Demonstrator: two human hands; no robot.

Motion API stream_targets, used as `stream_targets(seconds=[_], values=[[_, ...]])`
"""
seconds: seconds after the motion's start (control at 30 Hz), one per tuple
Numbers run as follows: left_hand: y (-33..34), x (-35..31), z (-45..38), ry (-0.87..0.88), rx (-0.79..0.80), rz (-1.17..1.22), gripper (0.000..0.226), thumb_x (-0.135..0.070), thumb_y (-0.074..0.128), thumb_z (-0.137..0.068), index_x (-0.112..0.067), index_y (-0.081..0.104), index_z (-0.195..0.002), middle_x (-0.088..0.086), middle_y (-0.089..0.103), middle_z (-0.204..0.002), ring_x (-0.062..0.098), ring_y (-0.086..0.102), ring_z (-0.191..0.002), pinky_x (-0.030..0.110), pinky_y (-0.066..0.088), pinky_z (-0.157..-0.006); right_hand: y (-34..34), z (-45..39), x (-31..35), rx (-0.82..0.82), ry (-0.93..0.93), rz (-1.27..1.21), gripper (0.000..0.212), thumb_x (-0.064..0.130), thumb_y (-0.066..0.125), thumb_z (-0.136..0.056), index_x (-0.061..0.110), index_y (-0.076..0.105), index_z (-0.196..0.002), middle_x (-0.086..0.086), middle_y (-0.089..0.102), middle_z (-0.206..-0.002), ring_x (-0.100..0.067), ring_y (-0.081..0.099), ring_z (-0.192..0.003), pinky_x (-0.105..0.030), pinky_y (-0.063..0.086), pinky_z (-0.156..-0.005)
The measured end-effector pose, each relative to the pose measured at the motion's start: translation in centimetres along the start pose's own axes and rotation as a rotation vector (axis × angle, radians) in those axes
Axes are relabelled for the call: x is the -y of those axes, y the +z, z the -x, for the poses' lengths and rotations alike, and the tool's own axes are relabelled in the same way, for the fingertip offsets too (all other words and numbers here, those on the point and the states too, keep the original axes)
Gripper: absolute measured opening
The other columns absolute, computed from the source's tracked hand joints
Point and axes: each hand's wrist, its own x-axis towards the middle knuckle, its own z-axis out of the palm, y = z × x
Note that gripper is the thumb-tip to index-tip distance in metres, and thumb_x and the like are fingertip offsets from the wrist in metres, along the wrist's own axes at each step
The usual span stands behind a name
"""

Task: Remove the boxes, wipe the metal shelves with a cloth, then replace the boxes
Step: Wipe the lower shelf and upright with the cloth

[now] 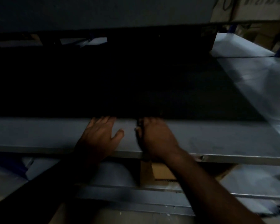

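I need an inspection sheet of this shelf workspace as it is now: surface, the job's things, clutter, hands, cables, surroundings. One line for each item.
Surface: metal shelf, bare grey front strip; the rear lies in deep shadow.
Job's things: dark cloth, only partly visible by the right hand; cardboard box on the level below.
Clutter: nothing seen on the lit part.
Hands: left hand rests flat on the shelf, fingers straight; right hand grips the cloth.
Cables: nothing seen.
Surroundings: boxes on the upper level at top right; too dark to tell more.
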Motion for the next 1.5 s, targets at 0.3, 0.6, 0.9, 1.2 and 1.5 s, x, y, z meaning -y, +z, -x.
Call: stream_targets(seconds=[0.3, 0.6, 0.9, 1.2, 1.5], values=[[-0.4, 0.1, -0.1, 0.003, 0.04, -0.01, 0.089, -0.062, 0.016, -0.077, -0.01, 0.044, -0.144, 0.007, 0.046, -0.148, 0.02, 0.038, -0.139, 0.039, 0.016, -0.12, -4.8, 6.1, -3.8, 0.121, -0.088, -0.168, 0.048, 0.033, 0.044, -0.103, 0.041, 0.028, -0.148, 0.018, 0.03, -0.154, -0.002, 0.026, -0.143, -0.003, 0.002, -0.103], [-0.5, 0.2, 0.0, 0.014, 0.008, 0.012, 0.087, -0.06, 0.015, -0.077, -0.012, 0.045, -0.143, 0.006, 0.048, -0.147, 0.02, 0.04, -0.137, 0.034, 0.013, -0.117, 0.3, 2.6, 0.8, -0.055, 0.093, 0.021, 0.048, 0.011, 0.052, -0.086, 0.0, 0.056, -0.132, -0.023, 0.06, -0.128, -0.036, 0.055, -0.122, -0.045, 0.033, -0.115], [-0.9, 1.4, 0.4, 0.091, 0.052, 0.047, 0.089, -0.058, 0.006, -0.078, -0.013, 0.035, -0.149, 0.003, 0.038, -0.153, 0.015, 0.03, -0.143, 0.037, 0.007, -0.121, -2.0, 5.2, 2.0, 0.043, -0.097, -0.077, 0.049, 0.025, 0.04, -0.105, 0.028, 0.028, -0.152, 0.004, 0.024, -0.161, -0.009, 0.02, -0.148, -0.014, 0.001, -0.115], [-1.3, 10.8, 2.3, 0.128, 0.06, -0.031, 0.09, -0.065, 0.006, -0.081, -0.016, 0.027, -0.153, 0.0, 0.03, -0.158, 0.012, 0.024, -0.146, 0.04, 0.008, -0.122, 2.9, 2.4, 4.9, -0.205, 0.236, 0.114, 0.044, 0.011, 0.048, -0.085, -0.007, 0.062, -0.123, -0.029, 0.063, -0.122, -0.04, 0.06, -0.117, -0.041, 0.034, -0.113], [-1.3, 11.2, 2.1, 0.136, 0.032, -0.022, 0.083, -0.047, 0.002, -0.081, -0.014, 0.031, -0.151, 0.002, 0.033, -0.157, 0.012, 0.027, -0.145, 0.043, 0.011, -0.121, 4.8, 1.7, 12.6, -0.146, -0.147, 0.017, 0.046, 0.031, 0.041, -0.09, 0.01, 0.066, -0.124, -0.01, 0.065, -0.129, -0.022, 0.061, -0.121, -0.027, 0.033, -0.111]])
